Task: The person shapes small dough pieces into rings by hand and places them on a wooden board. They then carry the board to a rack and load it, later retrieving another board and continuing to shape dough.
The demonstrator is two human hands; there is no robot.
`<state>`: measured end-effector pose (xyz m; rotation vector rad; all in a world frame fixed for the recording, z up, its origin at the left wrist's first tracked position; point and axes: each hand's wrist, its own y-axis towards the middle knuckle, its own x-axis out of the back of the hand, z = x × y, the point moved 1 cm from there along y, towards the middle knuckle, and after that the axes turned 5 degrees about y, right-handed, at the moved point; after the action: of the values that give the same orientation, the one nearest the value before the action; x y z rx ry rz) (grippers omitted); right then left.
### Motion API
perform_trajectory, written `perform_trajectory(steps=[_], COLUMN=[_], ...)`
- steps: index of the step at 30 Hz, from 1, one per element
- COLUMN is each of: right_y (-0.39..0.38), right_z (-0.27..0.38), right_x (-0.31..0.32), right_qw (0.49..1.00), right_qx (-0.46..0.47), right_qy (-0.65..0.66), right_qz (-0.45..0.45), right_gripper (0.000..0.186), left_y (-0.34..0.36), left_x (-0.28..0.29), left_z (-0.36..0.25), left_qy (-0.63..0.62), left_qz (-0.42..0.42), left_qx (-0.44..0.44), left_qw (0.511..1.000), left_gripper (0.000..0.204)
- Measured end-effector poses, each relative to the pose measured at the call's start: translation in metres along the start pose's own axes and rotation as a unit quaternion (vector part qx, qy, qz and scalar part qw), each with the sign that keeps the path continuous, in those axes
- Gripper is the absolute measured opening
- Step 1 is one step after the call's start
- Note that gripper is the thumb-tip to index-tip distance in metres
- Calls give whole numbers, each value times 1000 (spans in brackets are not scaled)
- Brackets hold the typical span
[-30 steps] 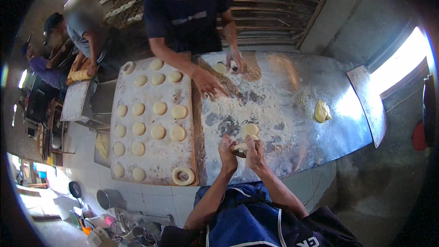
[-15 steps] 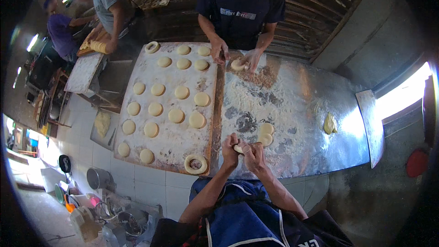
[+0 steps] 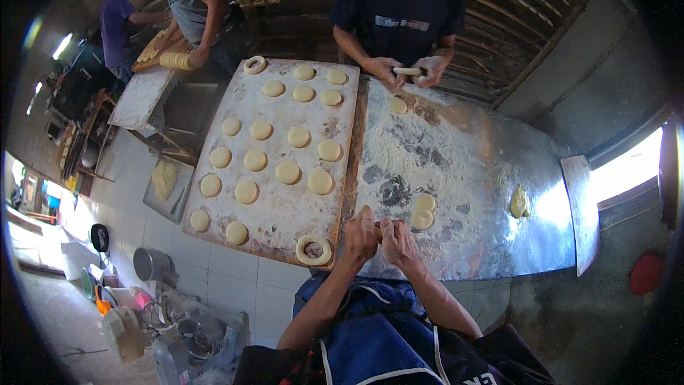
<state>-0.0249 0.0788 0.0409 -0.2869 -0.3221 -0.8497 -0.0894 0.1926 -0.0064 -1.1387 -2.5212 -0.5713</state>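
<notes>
My left hand [image 3: 361, 237] and my right hand [image 3: 397, 242] are closed close together over the near edge of the metal table [image 3: 470, 242]. Their thumbs point up and nearly meet. The piece of dough they grip is mostly hidden by the fingers. Just beyond my right hand, two pale dough rounds, one farther [image 3: 425, 202] and one nearer [image 3: 422, 220], touch on the floured metal. To the left of my left hand, a dough ring [image 3: 313, 250] rests at the near right corner of a floured wooden board [image 3: 285, 203].
Several dough rounds [image 3: 287, 173] lie in rows on the board, with another ring [image 3: 254, 65] at its far left corner. Across the table a person [image 3: 399, 21] holds a dough ring [image 3: 408, 71] above a dough round [image 3: 397, 105]. A dough lump [image 3: 519, 202] sits right.
The person opposite has raised a dough ring off the table into both hands. My hands stay together, and the dough between them shows less than before. The view has shifted slightly.
</notes>
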Motion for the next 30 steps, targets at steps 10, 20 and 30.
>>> perform_trajectory(steps=[10,20,30], right_y=[3,32,31], right_z=[2,62,95], right_x=[1,-82,-145], right_qw=[996,908,959], right_qx=[38,346,154], right_qy=[8,115,-204], right_qz=[80,206,122], right_gripper=[21,30,92], left_y=[2,-16,-42], left_x=[21,129,223], left_z=[-10,43,78], left_qy=[-264,-383,246], left_qz=[-3,-240,-235], left_qx=[109,194,157], left_qw=[958,870,927], left_gripper=[43,37,28])
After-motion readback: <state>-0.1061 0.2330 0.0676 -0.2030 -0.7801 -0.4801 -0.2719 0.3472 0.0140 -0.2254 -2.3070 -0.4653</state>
